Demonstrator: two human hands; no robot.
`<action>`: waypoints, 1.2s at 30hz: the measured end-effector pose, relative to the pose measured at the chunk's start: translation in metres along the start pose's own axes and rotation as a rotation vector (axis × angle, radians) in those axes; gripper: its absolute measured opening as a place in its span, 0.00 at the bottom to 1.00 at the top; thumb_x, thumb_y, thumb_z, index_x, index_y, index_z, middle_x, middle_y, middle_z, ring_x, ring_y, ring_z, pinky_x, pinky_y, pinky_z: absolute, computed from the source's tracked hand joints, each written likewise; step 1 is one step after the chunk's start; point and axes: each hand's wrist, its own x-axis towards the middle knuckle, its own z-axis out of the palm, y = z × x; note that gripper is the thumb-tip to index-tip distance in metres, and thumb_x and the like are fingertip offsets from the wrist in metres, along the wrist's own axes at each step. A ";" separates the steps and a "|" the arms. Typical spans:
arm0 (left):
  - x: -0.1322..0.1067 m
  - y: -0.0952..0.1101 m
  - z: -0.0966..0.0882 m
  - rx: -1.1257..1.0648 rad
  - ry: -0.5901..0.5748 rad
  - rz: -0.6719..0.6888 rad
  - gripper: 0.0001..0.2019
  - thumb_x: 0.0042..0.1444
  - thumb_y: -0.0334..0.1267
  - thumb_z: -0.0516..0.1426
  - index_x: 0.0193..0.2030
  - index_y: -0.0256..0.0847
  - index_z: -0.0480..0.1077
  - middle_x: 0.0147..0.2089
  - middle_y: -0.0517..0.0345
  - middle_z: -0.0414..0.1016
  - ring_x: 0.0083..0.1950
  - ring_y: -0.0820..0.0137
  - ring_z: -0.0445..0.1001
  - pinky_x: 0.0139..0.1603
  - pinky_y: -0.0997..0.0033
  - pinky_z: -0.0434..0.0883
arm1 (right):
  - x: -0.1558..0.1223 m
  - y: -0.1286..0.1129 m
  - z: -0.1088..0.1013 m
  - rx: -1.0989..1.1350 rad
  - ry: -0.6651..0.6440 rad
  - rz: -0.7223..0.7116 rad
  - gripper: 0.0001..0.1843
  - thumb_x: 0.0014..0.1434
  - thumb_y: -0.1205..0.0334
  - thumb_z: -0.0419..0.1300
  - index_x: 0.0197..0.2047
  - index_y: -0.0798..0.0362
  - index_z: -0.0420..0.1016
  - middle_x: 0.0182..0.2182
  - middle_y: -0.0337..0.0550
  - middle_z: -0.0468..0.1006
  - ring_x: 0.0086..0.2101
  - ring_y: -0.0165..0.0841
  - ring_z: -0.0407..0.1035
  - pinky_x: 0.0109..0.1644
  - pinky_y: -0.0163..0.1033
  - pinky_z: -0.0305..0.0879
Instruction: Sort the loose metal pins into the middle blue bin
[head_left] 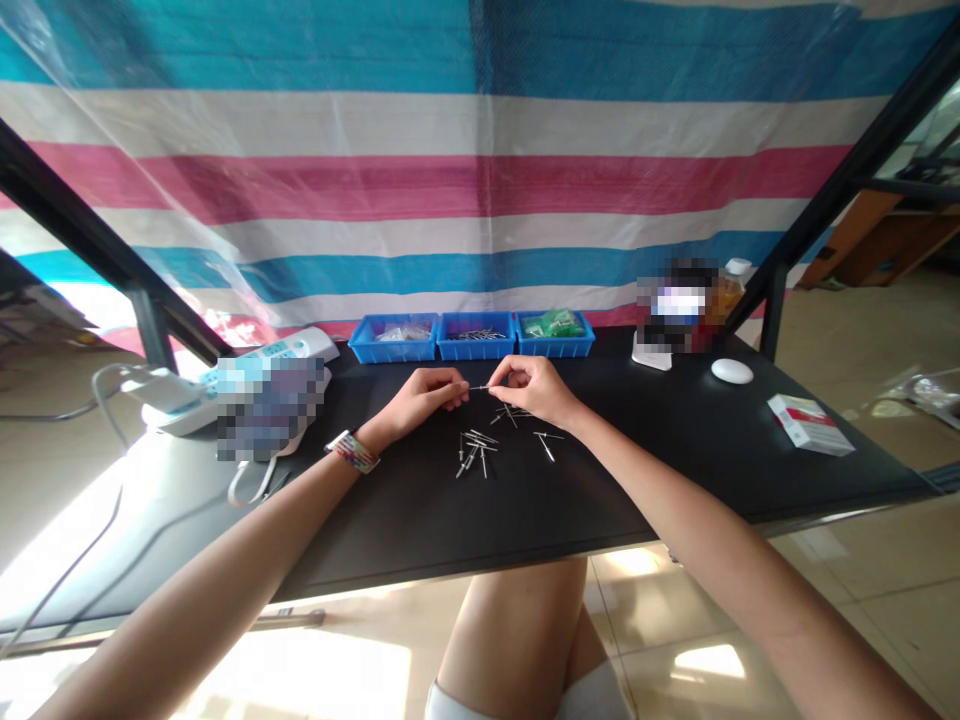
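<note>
- On the black table, just on the person's side of both hands, lies a scatter of loose pins. They point in various directions. Most lie below the gap between the hands, and a few lie under the right hand's knuckles.
- A woven wristband sits on the left wrist, behind that hand.
- The left hand is curled, with thumb and fingertips pressed together on the left end of a thin metal pin.
- The right hand is also curled. Its fingertips seem to pinch the pin's other end, though the contact is too small to be sure.
- The pin lies between the two hands with its long axis running left to right, roughly level. Both hands are equally near it.
- Beyond the hands and well apart from them, three blue bins stand touching in a row:
  - The left bin holds pale, clear-wrapped pieces.
  - The middle bin, straight ahead of the pin, holds dark metal parts.
  - The right bin holds green pieces.
</note>
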 end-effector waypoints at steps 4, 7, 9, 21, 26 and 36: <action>0.000 0.000 0.000 -0.021 0.024 0.002 0.20 0.56 0.55 0.67 0.32 0.37 0.77 0.29 0.57 0.75 0.30 0.71 0.70 0.32 0.72 0.67 | 0.001 -0.002 0.002 0.089 -0.009 0.040 0.09 0.53 0.57 0.70 0.33 0.52 0.77 0.24 0.35 0.75 0.20 0.26 0.63 0.23 0.33 0.54; 0.000 0.000 0.000 -0.049 0.047 0.010 0.19 0.54 0.53 0.69 0.33 0.37 0.76 0.29 0.59 0.73 0.30 0.72 0.69 0.31 0.73 0.66 | 0.002 -0.004 0.002 0.207 -0.001 0.088 0.12 0.50 0.57 0.71 0.32 0.53 0.76 0.29 0.37 0.77 0.21 0.26 0.66 0.23 0.33 0.60; 0.000 0.000 0.001 -0.072 0.064 0.017 0.18 0.52 0.52 0.70 0.34 0.37 0.76 0.30 0.59 0.73 0.30 0.73 0.69 0.31 0.73 0.65 | 0.003 -0.005 0.002 0.252 0.018 0.107 0.12 0.50 0.56 0.71 0.32 0.53 0.75 0.29 0.36 0.76 0.20 0.25 0.66 0.22 0.32 0.60; -0.001 0.002 0.006 -0.131 0.161 0.039 0.19 0.50 0.49 0.73 0.34 0.37 0.74 0.28 0.61 0.72 0.29 0.75 0.67 0.30 0.75 0.62 | 0.003 -0.005 0.000 0.269 -0.024 0.142 0.13 0.55 0.53 0.67 0.32 0.54 0.75 0.27 0.37 0.78 0.19 0.24 0.66 0.21 0.31 0.61; 0.000 0.002 0.006 -0.142 0.171 0.051 0.19 0.50 0.48 0.73 0.33 0.37 0.73 0.28 0.61 0.72 0.29 0.75 0.67 0.30 0.75 0.62 | 0.003 -0.006 0.000 0.265 -0.053 0.137 0.13 0.56 0.52 0.67 0.32 0.54 0.76 0.29 0.40 0.80 0.19 0.25 0.67 0.21 0.31 0.61; -0.001 0.002 0.004 -0.183 0.054 0.021 0.17 0.55 0.49 0.69 0.37 0.38 0.72 0.29 0.62 0.71 0.28 0.74 0.68 0.30 0.74 0.65 | 0.002 -0.006 0.002 0.272 0.040 0.080 0.12 0.52 0.57 0.70 0.31 0.53 0.74 0.26 0.34 0.74 0.20 0.25 0.66 0.23 0.31 0.60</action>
